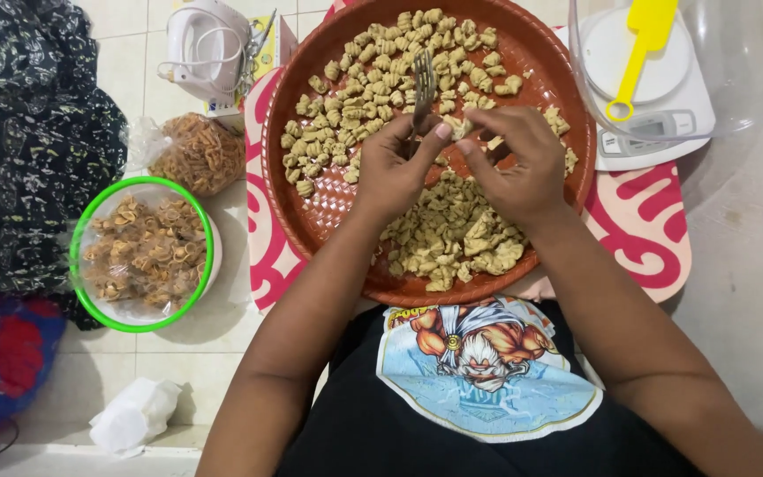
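1. A round brown tray (311,221) fills the middle of the tiled floor (178,353) in front of me, resting on a pink and white mat (646,230)
2. Ridged, shell-shaped dough pieces (373,79) spread across the far half of the tray; a rougher pile of dough chunks (461,243) sits on the near half, just under my wrists
3. To my left stand a green-rimmed bowl (81,265) of fried shells under clear wrap and, beyond it, a clear bag (196,155) of the same snack
4. A white kitchen scale (664,132) with a yellow spatula (642,44) lying in a clear bowl (752,79) on top sits at the far right; a white hand mixer (205,49) sits at the far left
5. My left hand (395,168) has its grip closed round the handle of a metal fork (423,84), tines pointing away from me over the tray
6. My right hand (523,163) meets it, thumb and fingertips pinched on a small dough piece (459,126) pressed just beside the fork
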